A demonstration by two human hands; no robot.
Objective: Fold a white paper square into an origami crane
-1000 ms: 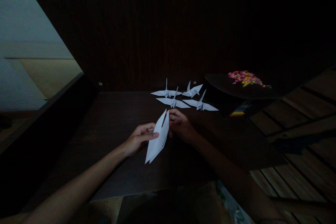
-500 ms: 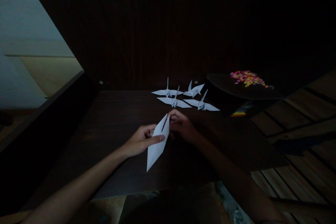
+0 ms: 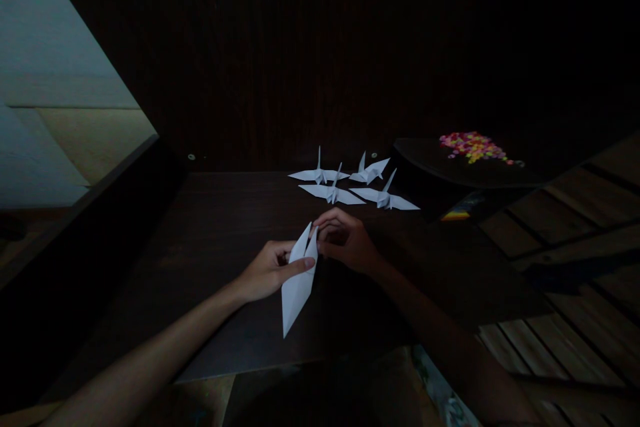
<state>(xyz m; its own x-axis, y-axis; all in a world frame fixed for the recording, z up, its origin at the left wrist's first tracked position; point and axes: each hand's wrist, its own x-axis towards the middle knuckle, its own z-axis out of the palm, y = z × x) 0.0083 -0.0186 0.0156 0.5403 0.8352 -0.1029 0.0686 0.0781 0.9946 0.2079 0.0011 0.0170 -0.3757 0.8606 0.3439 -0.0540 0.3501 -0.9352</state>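
A white origami piece (image 3: pixel 298 293), folded into a long diamond with a slit between two upper points, is held above the dark tabletop. My left hand (image 3: pixel 267 270) is closed on its middle, thumb across the front and fingers behind. Curled at the upper right is my right hand (image 3: pixel 347 240), its index finger and thumb at the right-hand point of the paper. Some of its fingertips are hidden behind the fold. Beyond both hands stand several white paper cranes, among them a front left crane (image 3: pixel 332 195) and a front right crane (image 3: pixel 384 199).
The dark wooden tabletop (image 3: pixel 225 213) meets an upright panel at the back and a raised side board (image 3: pixel 100 207) at left. On a rounded shelf (image 3: pixel 425 163) at right lies a heap of small colourful pieces (image 3: pixel 475 147). Wooden slats (image 3: pixel 575 340) lie lower right.
The paper's lower tip has swung slightly down and toward me. Its slit is wider at the top, the two points now apart. My right fingers have shifted slightly left over the right point.
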